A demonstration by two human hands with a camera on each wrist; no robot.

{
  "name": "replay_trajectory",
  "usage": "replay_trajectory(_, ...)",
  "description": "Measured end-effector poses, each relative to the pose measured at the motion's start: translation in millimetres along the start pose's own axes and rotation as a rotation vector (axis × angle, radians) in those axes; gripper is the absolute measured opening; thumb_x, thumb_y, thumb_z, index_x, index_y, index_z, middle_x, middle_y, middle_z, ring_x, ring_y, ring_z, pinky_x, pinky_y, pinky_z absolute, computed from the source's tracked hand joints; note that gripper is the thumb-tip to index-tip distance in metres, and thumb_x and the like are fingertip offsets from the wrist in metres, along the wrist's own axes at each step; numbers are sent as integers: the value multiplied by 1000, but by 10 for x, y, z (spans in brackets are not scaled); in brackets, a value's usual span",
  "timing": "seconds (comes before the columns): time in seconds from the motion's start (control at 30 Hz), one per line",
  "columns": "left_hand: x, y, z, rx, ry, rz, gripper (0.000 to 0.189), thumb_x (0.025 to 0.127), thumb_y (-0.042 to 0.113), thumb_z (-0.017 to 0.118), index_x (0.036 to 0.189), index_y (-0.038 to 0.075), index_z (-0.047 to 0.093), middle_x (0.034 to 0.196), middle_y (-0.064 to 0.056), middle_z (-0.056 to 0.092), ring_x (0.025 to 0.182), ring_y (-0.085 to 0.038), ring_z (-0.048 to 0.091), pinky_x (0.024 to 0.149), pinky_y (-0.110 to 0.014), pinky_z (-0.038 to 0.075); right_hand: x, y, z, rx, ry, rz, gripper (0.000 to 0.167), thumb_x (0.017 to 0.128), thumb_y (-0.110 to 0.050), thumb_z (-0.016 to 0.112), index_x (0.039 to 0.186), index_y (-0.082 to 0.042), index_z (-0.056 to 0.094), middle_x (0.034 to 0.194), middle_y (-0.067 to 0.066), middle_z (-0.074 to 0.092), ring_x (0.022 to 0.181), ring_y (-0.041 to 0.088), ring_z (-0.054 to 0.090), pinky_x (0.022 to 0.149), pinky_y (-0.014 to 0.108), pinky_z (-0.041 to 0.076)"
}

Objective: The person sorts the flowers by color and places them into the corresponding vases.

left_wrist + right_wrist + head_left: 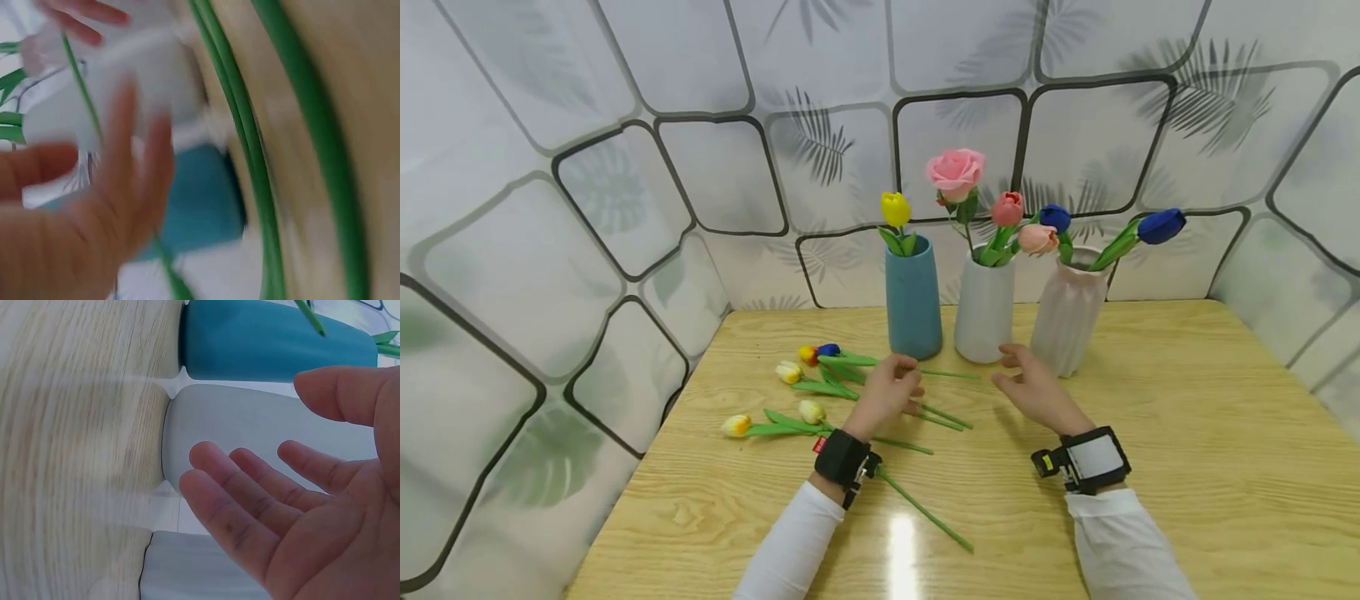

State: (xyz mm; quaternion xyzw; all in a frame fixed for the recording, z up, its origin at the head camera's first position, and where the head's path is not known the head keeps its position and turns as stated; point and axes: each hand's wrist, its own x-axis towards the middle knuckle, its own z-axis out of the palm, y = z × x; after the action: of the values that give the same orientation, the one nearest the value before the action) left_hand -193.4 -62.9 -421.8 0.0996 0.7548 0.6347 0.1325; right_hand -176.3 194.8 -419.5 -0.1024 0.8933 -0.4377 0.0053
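My left hand [886,396] is over the tulips on the table and holds one thin green tulip stem [951,374], raised in front of the vases. Blurred fingers hide part of this stem in the left wrist view. At its other end lie a blue tulip [828,350] and a red-yellow tulip [807,356], side by side; which one belongs to the stem I cannot tell. My right hand [1037,392] holds nothing, its fingers spread before the white vase [985,312]. Beneath the left hand lie a white-yellow tulip [788,372] and other stems [250,144].
A blue vase [913,300] with a yellow tulip stands left of the white one, which has a pink rose and tulips. To the right is a ribbed pale vase [1067,317] with blue tulips. Nearer lie a yellow tulip [737,426] and a cream tulip [812,411].
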Motion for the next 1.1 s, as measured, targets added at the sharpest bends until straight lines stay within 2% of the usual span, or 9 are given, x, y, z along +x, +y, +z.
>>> replay_trajectory(0.07,5,26,48,-203,38,-32,44,106,10,43,146,-7,34,137,-33,41,122,-46,53,95,-47,53,-2,14,-2,0,6,5,55,102,-16,54,147,8,33,136,38,46,112,50,59,87,54,54)
replay_trajectory(0.17,14,67,114,-495,124,-93,45,106,7,40,148,-5,30,142,-28,34,120,-38,52,98,-39,51,1,29,-4,4,6,8,55,102,-17,53,147,8,32,136,38,46,112,51,58,87,54,54)
replay_trajectory(0.27,22,92,164,-755,205,-155,28,105,6,40,132,-2,41,127,-19,42,102,-23,54,87,-27,52,2,25,-10,16,3,14,56,102,-17,53,147,8,32,136,38,46,113,51,58,87,54,54)
replay_trajectory(0.37,26,86,193,-912,257,-200,6,104,5,43,108,3,48,104,-9,48,87,-16,53,76,-22,51,-1,20,-17,21,3,16,55,102,-16,53,147,8,32,136,38,46,113,51,57,87,54,54)
replay_trajectory(0.47,19,64,206,-961,285,-233,12,106,7,42,99,3,51,93,-7,53,81,-14,55,73,-21,51,-2,17,-19,22,2,11,54,103,-16,53,147,8,33,136,38,46,113,51,57,87,54,54)
replay_trajectory(0.57,21,36,213,-966,304,-263,17,107,9,41,112,-3,53,97,-8,58,83,-13,58,74,-21,51,2,26,-17,22,6,4,54,103,-16,53,146,9,34,135,38,47,112,50,58,87,54,54)
replay_trajectory(0.7,16,15,219,-953,304,-296,38,109,14,35,144,-2,33,122,-12,59,94,-14,62,79,-22,53,1,39,-20,23,10,5,54,103,-16,53,146,9,34,135,37,47,112,50,58,88,54,54)
replay_trajectory(0.8,14,14,220,-947,314,-317,45,110,17,30,152,5,19,124,-10,59,94,-15,63,77,-23,53,-2,42,-29,29,11,14,54,103,-16,53,147,8,34,135,37,47,112,49,58,88,53,53)
replay_trajectory(1.1,46,-23,205,-992,381,-359,22,109,20,36,122,9,51,93,-1,53,70,-10,48,64,-21,44,-4,71,-60,34,13,15,54,103,-16,53,147,8,34,136,36,47,113,49,58,88,54,53)
